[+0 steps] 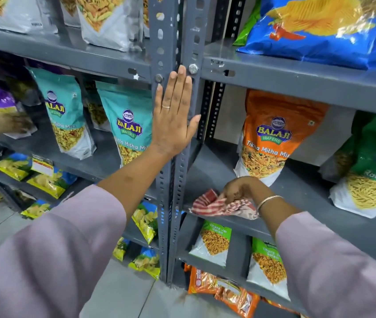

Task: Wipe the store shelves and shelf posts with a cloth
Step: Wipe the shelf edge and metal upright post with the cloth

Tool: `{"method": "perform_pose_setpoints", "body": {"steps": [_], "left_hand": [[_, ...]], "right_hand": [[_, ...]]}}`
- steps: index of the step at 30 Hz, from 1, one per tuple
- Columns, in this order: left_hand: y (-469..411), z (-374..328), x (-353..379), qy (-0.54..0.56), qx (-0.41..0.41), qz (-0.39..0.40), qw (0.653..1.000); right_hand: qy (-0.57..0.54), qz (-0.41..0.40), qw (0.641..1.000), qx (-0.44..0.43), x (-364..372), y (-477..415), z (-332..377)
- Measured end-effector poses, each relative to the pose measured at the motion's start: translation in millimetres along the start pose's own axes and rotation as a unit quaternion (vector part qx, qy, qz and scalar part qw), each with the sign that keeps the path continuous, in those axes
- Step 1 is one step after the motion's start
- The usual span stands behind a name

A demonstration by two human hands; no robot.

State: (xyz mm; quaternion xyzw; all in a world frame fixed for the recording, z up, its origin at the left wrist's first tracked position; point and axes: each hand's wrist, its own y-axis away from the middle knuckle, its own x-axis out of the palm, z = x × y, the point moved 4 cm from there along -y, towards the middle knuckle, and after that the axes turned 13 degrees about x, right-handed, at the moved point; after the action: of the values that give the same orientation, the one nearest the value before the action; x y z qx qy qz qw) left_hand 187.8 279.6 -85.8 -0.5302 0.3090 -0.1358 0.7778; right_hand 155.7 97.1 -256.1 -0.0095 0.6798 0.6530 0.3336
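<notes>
Cloth [222, 206] is bunched under the right hand [239, 188] at the near left edge of the shelf [297, 191], fingers pinching its red-and-white checked folds, likely for a wiping pass. Farther up, the left hand [174, 113] is laid flat against the post [169, 37], fingers pressed together, probably for bracing.

Pale lilac sleeves [343, 260], ring [166, 106] on left hand, thin bangle [268, 200] on right wrist
</notes>
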Motion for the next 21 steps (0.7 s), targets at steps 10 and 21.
{"method": "perform_pose_setpoints", "body": {"steps": [10,21], "left_hand": [[2,1,3,0.008,-0.007,-0.013,1.000],[1,1,2,0.002,0.024,-0.036,0.999]], "right_hand": [[-0.243,-0.216,0.942,-0.079,-49,32,8],[-0.020,-0.434,0.895,-0.100,-19,-81,32]]}}
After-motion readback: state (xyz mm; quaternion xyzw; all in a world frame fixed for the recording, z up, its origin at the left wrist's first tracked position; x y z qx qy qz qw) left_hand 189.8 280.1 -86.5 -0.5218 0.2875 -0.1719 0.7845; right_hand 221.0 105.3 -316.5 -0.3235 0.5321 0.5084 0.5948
